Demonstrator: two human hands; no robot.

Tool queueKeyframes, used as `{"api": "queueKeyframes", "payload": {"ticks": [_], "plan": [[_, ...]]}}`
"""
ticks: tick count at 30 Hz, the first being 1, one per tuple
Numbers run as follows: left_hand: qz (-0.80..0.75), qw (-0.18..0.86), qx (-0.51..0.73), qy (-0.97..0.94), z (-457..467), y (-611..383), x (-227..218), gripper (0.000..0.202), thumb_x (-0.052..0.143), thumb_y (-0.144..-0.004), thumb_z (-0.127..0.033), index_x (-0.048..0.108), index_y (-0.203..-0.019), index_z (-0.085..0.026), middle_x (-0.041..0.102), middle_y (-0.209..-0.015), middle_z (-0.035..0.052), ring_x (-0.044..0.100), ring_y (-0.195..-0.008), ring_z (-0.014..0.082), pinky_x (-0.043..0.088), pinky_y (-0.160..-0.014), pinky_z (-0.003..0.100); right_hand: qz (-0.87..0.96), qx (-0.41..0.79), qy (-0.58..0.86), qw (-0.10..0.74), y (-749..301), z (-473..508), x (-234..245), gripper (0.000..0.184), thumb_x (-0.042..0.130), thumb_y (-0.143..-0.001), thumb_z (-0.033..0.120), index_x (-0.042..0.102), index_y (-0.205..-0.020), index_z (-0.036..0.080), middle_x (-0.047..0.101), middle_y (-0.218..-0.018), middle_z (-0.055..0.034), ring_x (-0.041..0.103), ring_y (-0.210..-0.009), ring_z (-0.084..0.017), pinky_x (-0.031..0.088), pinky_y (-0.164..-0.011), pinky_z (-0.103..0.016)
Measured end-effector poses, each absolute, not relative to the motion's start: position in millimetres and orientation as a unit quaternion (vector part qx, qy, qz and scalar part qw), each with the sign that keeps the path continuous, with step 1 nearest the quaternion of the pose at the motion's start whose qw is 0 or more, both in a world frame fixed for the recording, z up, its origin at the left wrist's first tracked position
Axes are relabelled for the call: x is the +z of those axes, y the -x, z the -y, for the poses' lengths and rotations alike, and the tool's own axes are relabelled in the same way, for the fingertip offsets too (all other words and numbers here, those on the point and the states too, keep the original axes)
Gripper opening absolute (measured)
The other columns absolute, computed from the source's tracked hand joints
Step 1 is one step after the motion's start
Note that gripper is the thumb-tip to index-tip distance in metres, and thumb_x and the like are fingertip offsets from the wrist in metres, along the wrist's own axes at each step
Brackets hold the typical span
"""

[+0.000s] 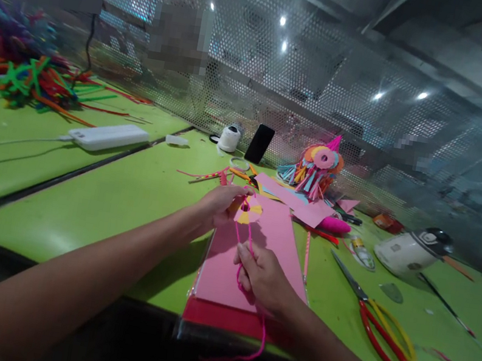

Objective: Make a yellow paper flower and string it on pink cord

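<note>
My left hand [224, 202] is closed on the edge of a small paper ring [255, 211] with yellow and pale sections and a hole in its middle. Bright pink yarn [261, 338] runs from the ring down to my right hand [262, 275], which pinches it. The yarn's loose tail hangs past the table's front edge. Beneath both hands lies a stack of pink paper [223, 285], with a red sheet [218, 315] showing at its near end.
Scissors [364, 297] with red and yellow handles lie to the right, near a white-and-black container [414, 252]. Behind stand a phone [259, 143] and a tasselled paper craft [324, 160]. A white power bank [109, 137] and colourful pipe cleaners [35, 84] are at left.
</note>
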State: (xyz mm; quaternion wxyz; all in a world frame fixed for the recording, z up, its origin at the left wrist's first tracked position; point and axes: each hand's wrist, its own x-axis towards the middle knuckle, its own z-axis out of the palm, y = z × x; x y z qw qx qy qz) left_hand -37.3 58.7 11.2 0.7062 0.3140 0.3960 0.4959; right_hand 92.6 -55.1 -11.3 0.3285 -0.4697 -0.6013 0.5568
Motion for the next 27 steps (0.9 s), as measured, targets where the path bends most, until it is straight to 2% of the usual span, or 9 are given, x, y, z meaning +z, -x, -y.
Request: {"api": "queueKeyframes", "payload": {"ticks": [3,9,13,16,18,22,24,27], "plan": [[-0.373,0.736,0.453,-0.338,-54.0,36.6,10.9,0.004,0.062,-0.072,-0.012,0.063,-0.068,-0.014,0.062,-0.062,0.0021,0.052,-0.047,0.0068,0.041,-0.042,0.015,0.592,0.571,0.47,0.321,-96.3,53.7,-9.0,0.031,0.04,-0.09,0.049,0.044,-0.078,0.021,0.033,-0.035,0.0122,0.028,-0.028,-0.007,0.025,-0.03,-0.017],[-0.323,0.794,0.37,-0.359,-46.2,35.4,12.9,0.008,0.055,-0.08,-0.017,0.062,-0.077,-0.015,0.067,-0.069,0.0076,0.063,-0.06,0.0177,0.053,-0.053,0.03,0.599,0.572,0.464,0.314,-105.6,53.3,-11.4,0.029,0.042,-0.09,0.047,0.046,-0.078,0.021,0.03,-0.039,0.0114,0.027,-0.03,-0.007,0.023,-0.031,-0.018],[-0.322,0.788,0.402,-0.337,-51.6,37.5,14.0,0.01,0.053,-0.082,-0.015,0.063,-0.079,-0.014,0.066,-0.068,0.007,0.064,-0.062,0.0161,0.053,-0.057,0.027,0.62,0.537,0.488,0.299,-111.1,56.9,-11.6,0.031,0.04,-0.091,0.048,0.049,-0.078,0.021,0.031,-0.042,0.0093,0.028,-0.033,-0.008,0.021,-0.034,-0.02],[-0.324,0.776,0.428,-0.33,-56.0,37.4,12.5,0.008,0.055,-0.08,-0.01,0.062,-0.077,-0.013,0.066,-0.069,0.0056,0.064,-0.059,0.0136,0.053,-0.058,0.024,0.684,0.457,0.485,0.296,-111.6,58.2,-6.7,0.033,0.042,-0.091,0.045,0.053,-0.073,0.02,0.039,-0.05,0.0044,0.035,-0.044,-0.009,0.026,-0.042,-0.021],[-0.33,0.777,0.428,-0.324,-56.9,36.9,10.6,0.006,0.056,-0.079,-0.01,0.061,-0.077,-0.013,0.067,-0.07,0.0067,0.064,-0.059,0.0147,0.054,-0.061,0.027,0.699,0.436,0.482,0.298,-111.4,57.7,-4.5,0.033,0.043,-0.091,0.044,0.054,-0.072,0.02,0.041,-0.052,0.0033,0.037,-0.047,-0.01,0.026,-0.044,-0.022],[-0.33,0.802,0.393,-0.304,-53.2,37.0,7.1,0.005,0.058,-0.079,-0.017,0.06,-0.082,-0.013,0.069,-0.078,0.0123,0.067,-0.067,0.0207,0.054,-0.068,0.036,0.634,0.525,0.487,0.291,-113.0,55.6,-7.5,0.03,0.041,-0.091,0.046,0.05,-0.077,0.021,0.032,-0.043,0.0081,0.03,-0.036,-0.008,0.021,-0.037,-0.02],[-0.315,0.822,0.363,-0.306,-49.9,37.5,6.1,0.013,0.063,-0.076,-0.02,0.06,-0.087,-0.014,0.069,-0.085,0.0143,0.068,-0.074,0.0226,0.053,-0.071,0.037,0.607,0.563,0.478,0.294,-115.2,54.5,-9.9,0.03,0.04,-0.091,0.047,0.049,-0.079,0.022,0.032,-0.04,0.0096,0.028,-0.032,-0.008,0.021,-0.034,-0.019],[-0.275,0.826,0.345,-0.351,-46.4,38.6,5.5,0.039,0.07,-0.063,-0.005,0.059,-0.099,-0.017,0.068,-0.095,0.0127,0.067,-0.08,0.0208,0.052,-0.071,0.032,0.582,0.597,0.46,0.304,-118.7,52.9,-11.1,0.029,0.04,-0.092,0.047,0.049,-0.08,0.021,0.033,-0.039,0.0102,0.027,-0.029,-0.007,0.022,-0.031,-0.019]]}}
